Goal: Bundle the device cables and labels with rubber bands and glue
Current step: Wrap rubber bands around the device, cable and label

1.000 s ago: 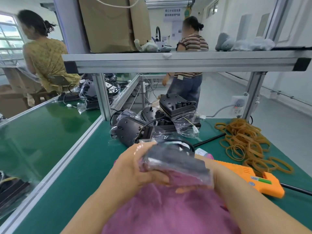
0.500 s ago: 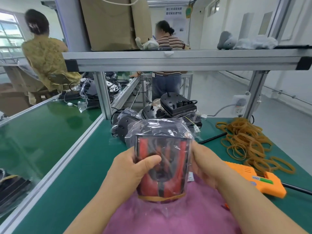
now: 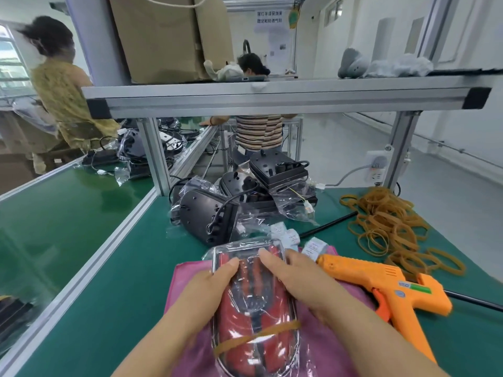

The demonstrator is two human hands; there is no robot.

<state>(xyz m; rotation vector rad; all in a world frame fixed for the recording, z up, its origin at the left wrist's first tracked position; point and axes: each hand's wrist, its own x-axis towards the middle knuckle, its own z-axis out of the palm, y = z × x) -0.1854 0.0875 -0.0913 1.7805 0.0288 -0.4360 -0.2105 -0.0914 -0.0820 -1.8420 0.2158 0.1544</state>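
Red bagged device (image 3: 253, 308) already carries one rubber band (image 3: 255, 336). Our left hand (image 3: 215, 284) and right hand (image 3: 302, 281) grip it, fingers (image 3: 268, 257) curled; gluing seems left

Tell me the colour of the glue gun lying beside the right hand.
The glue gun is orange, with a small green label; the head view shows it best.
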